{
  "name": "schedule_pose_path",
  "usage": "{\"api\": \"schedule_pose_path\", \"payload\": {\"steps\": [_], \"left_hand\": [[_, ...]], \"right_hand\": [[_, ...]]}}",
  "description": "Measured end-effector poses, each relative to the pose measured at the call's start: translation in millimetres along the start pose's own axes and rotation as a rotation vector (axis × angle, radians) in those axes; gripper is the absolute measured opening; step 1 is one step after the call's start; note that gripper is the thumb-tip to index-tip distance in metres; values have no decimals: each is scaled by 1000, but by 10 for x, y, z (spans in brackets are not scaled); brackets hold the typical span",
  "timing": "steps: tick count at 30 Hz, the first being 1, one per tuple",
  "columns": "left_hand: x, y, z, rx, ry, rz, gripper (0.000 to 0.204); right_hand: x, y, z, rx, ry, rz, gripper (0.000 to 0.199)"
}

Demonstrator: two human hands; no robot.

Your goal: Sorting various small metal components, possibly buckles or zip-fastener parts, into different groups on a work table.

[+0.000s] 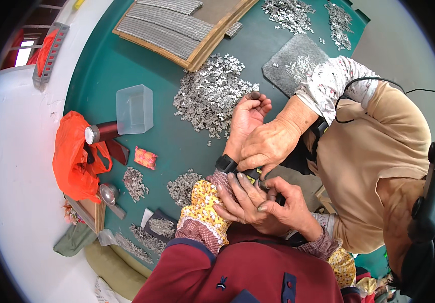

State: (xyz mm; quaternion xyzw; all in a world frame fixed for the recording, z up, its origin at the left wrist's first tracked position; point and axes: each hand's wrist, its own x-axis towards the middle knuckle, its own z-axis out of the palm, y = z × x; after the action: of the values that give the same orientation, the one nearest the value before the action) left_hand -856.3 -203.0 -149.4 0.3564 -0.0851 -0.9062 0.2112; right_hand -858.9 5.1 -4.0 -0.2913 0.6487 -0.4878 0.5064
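My left hand (248,115) reaches out over the green table (106,65), palm up, fingers loosely curled and holding nothing. A black wrist band (226,164) sits on that wrist above a yellow patterned sleeve (202,209). My right hand (258,202) comes in from the lower right and pinches the band's black and yellow strap (254,174) at the underside of the wrist. A co-worker's hand (268,145), on an arm in a floral sleeve (331,81), grips the same strap from above. The strap's fastening is hidden under the fingers.
A big pile of small metal parts (210,96) lies just beyond my left hand. Also on the table are a clear plastic box (134,108), a dark red flask (104,132), an orange bag (73,156), smaller part piles (134,183), a grey pad (293,60) and a wooden board (177,28).
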Motion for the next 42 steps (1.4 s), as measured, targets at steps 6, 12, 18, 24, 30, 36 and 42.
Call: {"api": "schedule_pose_path", "payload": {"steps": [6,12,18,24,30,36,42], "left_hand": [[-1,-22,-82,-9,0,-4,18],[-56,-1,-42,-23,25,-27,18],[-136,39,56,-19,171,-71,18],[-84,53,-64,-42,-3,-40,18],[-85,-45,-123,-75,10,-80,18],[-88,8,-172,-95,40,-76,19],[-136,14,-177,-85,60,-54,19]], "right_hand": [[-2,2,48,-5,-2,0,49],[-11,-19,69,-24,-13,-39,47],[-15,-36,92,-29,-26,-42,47],[-19,-38,115,9,-24,-26,44],[-23,16,98,1,-31,-17,43],[11,-11,103,12,-35,-16,41],[31,20,104,17,-7,-94,36]]}}
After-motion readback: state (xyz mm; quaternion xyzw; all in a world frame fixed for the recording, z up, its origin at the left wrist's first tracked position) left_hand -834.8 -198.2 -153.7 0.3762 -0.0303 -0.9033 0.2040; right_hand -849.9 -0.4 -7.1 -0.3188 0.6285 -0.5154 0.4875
